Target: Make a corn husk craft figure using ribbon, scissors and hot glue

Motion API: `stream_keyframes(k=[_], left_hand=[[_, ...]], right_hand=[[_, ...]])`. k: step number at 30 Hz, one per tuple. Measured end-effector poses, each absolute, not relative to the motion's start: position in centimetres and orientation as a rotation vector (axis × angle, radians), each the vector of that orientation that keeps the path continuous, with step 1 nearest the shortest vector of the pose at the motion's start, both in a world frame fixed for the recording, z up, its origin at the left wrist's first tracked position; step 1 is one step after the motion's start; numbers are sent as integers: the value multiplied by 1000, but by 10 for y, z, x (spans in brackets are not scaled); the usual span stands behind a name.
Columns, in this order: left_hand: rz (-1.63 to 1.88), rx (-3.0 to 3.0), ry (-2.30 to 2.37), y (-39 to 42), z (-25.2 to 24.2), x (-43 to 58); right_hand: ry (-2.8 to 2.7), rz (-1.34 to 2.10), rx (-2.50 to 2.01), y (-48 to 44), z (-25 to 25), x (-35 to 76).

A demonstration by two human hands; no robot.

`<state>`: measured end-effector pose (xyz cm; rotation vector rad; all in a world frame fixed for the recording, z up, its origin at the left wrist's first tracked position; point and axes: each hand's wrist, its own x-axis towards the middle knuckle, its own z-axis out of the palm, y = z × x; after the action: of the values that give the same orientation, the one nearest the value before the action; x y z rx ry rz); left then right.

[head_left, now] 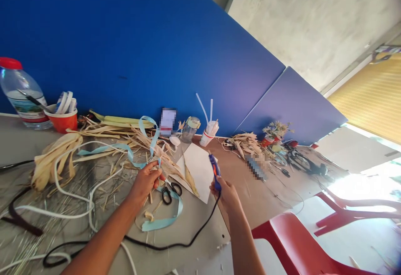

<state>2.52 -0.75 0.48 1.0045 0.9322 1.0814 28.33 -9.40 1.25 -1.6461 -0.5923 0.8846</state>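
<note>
My right hand (228, 195) is wrapped round a blue glue gun (216, 179), its nozzle tilted up and away from me. A black cord runs from its lower end across the table. Over the table's middle, my left hand (145, 183) is closed in a pinch on a light blue ribbon (153, 143), which loops up above the fingers. A small pale husk piece stands at those fingertips; how it joins the ribbon is too small to tell. Black-handled scissors (171, 192) lie just right of the left hand, by another ribbon length (164, 222). The two hands are apart.
Dry corn husks (58, 158) and straw cover the table's left. White cable loops there. A red cup (64, 121), water bottle (23, 99), phone (168, 121), jar (190, 128) and cup with straws (209, 133) line the blue partition. White paper (200, 162) lies centrally; red chairs (291, 237) stand right.
</note>
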Motion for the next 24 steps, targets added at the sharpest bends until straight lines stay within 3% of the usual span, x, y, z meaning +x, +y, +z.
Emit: stream_keyframes(k=[6,16,24], left_hand=[[1087,969,918,-9,7,25],[1090,915,901,-5,4,21],[1039,752,770,-2,6,14]], right_hand=[[-510,1244,-975,-98,44,269],[-570,1393,-854,-64,72,240],[-742,1354,-811,-42,54,226]])
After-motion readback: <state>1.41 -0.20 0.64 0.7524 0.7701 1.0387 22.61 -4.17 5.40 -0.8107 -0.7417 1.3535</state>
